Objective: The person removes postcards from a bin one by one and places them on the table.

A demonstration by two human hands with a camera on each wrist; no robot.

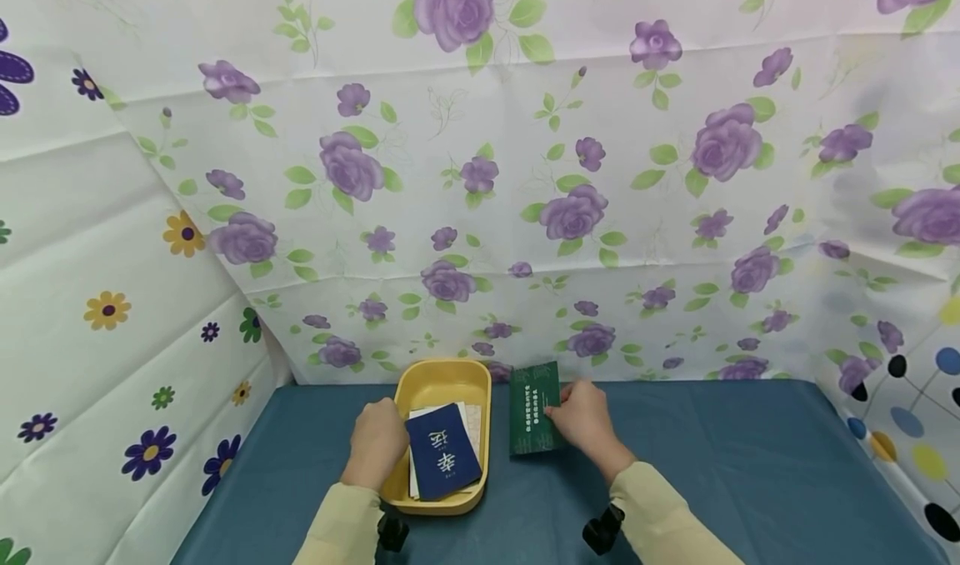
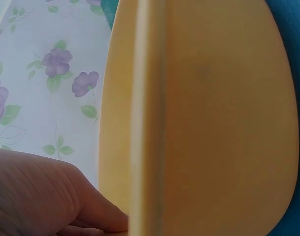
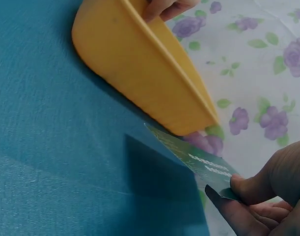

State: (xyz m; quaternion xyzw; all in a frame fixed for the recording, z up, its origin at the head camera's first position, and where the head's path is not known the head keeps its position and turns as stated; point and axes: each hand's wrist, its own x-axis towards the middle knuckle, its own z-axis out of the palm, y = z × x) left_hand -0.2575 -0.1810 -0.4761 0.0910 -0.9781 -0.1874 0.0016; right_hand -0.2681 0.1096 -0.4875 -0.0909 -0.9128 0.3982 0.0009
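In the head view, a yellow plastic basin holds a dark blue card with white characters, lying over whitish cards. My left hand reaches over the basin's left rim with fingers curled, right at the blue card's left edge. The left wrist view has its thumb passing behind the rim; the fingertips are hidden, so I cannot tell what they grip. To the right of the basin, my right hand pinches a green card with white print by its right edge, above its shadow.
A blue-green cloth covers the table. Behind it hangs a white sheet with purple flowers, and patterned sheets border the left and right sides. The basin stands near the table's back edge.
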